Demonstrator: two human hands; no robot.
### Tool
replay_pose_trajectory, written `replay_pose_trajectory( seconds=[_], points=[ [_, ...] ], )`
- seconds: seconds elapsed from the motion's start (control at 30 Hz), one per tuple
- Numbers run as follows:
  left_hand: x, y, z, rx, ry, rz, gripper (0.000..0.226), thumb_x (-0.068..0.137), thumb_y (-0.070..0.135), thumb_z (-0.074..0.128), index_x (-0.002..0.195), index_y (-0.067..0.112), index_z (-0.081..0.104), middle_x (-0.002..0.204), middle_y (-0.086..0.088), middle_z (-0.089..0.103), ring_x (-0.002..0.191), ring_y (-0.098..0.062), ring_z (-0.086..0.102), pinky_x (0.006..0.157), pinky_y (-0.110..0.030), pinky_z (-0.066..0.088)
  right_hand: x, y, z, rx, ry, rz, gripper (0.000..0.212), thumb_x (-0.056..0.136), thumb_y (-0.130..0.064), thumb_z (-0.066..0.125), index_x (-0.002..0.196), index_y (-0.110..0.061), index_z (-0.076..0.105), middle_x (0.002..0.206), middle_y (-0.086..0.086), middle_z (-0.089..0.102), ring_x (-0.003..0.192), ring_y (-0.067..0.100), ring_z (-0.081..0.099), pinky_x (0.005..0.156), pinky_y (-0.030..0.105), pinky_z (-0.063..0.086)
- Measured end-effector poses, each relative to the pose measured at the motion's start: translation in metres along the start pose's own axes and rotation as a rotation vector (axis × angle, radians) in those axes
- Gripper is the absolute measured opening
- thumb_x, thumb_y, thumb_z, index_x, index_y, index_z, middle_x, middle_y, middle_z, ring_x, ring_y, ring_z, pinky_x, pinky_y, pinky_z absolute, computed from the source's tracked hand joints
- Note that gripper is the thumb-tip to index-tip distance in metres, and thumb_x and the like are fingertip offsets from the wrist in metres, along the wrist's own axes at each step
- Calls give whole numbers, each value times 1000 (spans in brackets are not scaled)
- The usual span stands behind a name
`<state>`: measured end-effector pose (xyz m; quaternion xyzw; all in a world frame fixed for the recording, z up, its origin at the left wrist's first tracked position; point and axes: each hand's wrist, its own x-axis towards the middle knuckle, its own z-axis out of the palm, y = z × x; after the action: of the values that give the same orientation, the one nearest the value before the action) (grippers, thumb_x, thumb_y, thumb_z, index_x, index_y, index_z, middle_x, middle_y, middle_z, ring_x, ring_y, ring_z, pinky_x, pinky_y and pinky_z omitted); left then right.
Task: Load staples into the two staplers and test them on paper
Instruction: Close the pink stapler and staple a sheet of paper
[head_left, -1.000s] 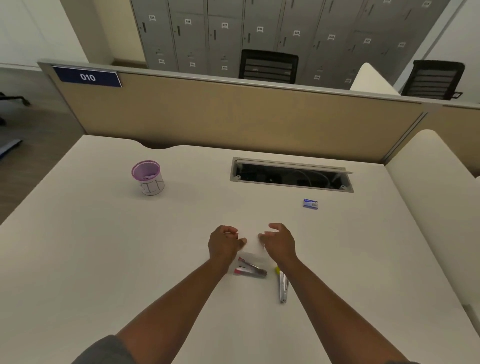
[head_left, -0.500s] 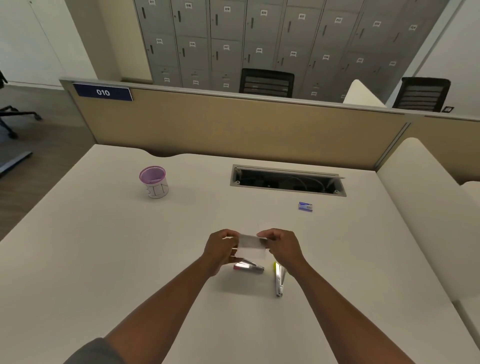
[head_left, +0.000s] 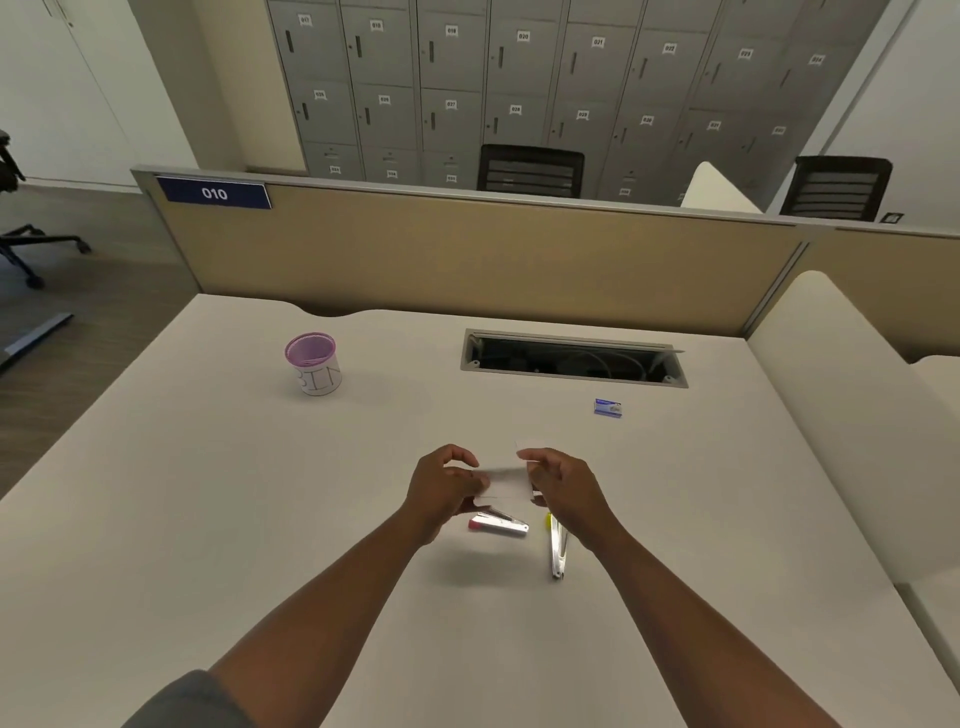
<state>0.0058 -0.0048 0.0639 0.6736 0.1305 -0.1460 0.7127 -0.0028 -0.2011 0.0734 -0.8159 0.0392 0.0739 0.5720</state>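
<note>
A small white slip of paper (head_left: 503, 484) is held above the desk between both hands. My left hand (head_left: 442, 486) pinches its left end and my right hand (head_left: 562, 486) pinches its right end. Just below the hands a stapler with a pink end (head_left: 497, 524) lies on the white desk (head_left: 208, 519). To its right lies a second stapler with a yellow end (head_left: 557, 548), opened out long. A small blue staple box (head_left: 608, 407) sits farther back on the right. Another white paper scrap (head_left: 530, 443) seems to lie beyond my right hand.
A purple-rimmed cup marked BIN (head_left: 313, 365) stands at the back left. An open cable tray (head_left: 571, 358) is cut into the desk at the back, before a tan partition (head_left: 467, 260). A cream divider (head_left: 852, 415) borders the right side.
Both hands took the paper slip up off the desk and now hold it stretched between them. The camera has tilted up a little.
</note>
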Motion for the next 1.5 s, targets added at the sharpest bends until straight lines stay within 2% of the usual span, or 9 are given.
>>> replay_pose_trajectory(
  seconds=[0.2, 0.4, 0.53, 0.63, 0.83, 1.13, 1.27, 1.37, 1.5],
  points=[
    [0, 3, -1, 13, 43, 57, 29, 69, -11, 76, 71, 9, 55, 65, -18, 61, 62, -30, 64, 63, -42, 61, -1, -5, 0, -20, -45, 21, 26, 94, -39, 54, 112, -25, 66, 97, 1, 70, 87, 17, 68, 63, 22, 55],
    [-2, 6, 3, 74, 31, 89, 27, 65, -12, 79, 67, 7, 60, 67, -14, 61, 68, -31, 64, 73, -52, 61, 5, -1, 1, -147, 23, -55, 16, 89, -20, 64, 101, -30, 66, 69, -5, 66, 62, 5, 59, 64, 20, 48],
    [-4, 7, 2, 84, 30, 105, 24, 63, -11, 81, 65, 9, 67, 66, -10, 64, 68, -30, 67, 74, -53, 61, 7, -1, 1, -185, 40, -77, 16, 88, -19, 64, 95, -33, 66, 66, -6, 65, 62, 6, 59, 63, 17, 47],
    [-6, 8, 0, 101, 35, 136, 24, 62, -9, 82, 66, 10, 67, 69, -12, 64, 70, -31, 67, 72, -53, 61, 7, -3, 2, -193, 55, -94, 17, 86, -20, 65, 92, -35, 66, 65, -4, 66, 60, 1, 58, 58, 8, 44],
    [-7, 7, -2, 171, 87, 182, 27, 64, -10, 81, 61, 11, 63, 82, -19, 66, 83, -40, 69, 65, -46, 62, 8, -5, 6, -190, 72, -105, 16, 82, -20, 69, 88, -35, 67, 70, -2, 69, 62, 1, 60, 56, 6, 44],
    [-5, 4, 1, 167, 92, 158, 24, 70, -13, 74, 83, 7, 76, 92, -9, 72, 82, -28, 72, 65, -36, 62, 9, -5, 6, -234, 53, -122, 16, 82, -21, 71, 89, -35, 66, 68, -8, 65, 61, -4, 59, 56, 4, 43],
    [-4, 4, 1, 311, 81, 206, 28, 70, -11, 73, 82, 15, 78, 85, 2, 74, 72, -15, 73, 68, -33, 63, 9, -8, 8, -349, -31, -125, 11, 92, -32, 61, 97, -27, 68, 88, -15, 66, 78, -4, 60, 62, 3, 41],
    [-5, 6, 1, 416, 27, 255, 34, 71, -11, 71, 79, 21, 78, 80, 8, 73, 65, -8, 72, 66, -28, 61, 12, -12, 11, -458, -96, -142, 19, 95, -31, 55, 98, -21, 72, 97, -7, 70, 82, 4, 60, 66, 5, 38],
    [-3, 9, 1, 461, 3, 285, 33, 74, -13, 67, 85, 17, 78, 83, 4, 73, 68, -11, 72, 65, -23, 60, 16, -15, 12, -546, -112, -155, 20, 95, -27, 57, 98, -17, 74, 95, -2, 72, 77, 4, 56, 61, 5, 34]
  ],
)
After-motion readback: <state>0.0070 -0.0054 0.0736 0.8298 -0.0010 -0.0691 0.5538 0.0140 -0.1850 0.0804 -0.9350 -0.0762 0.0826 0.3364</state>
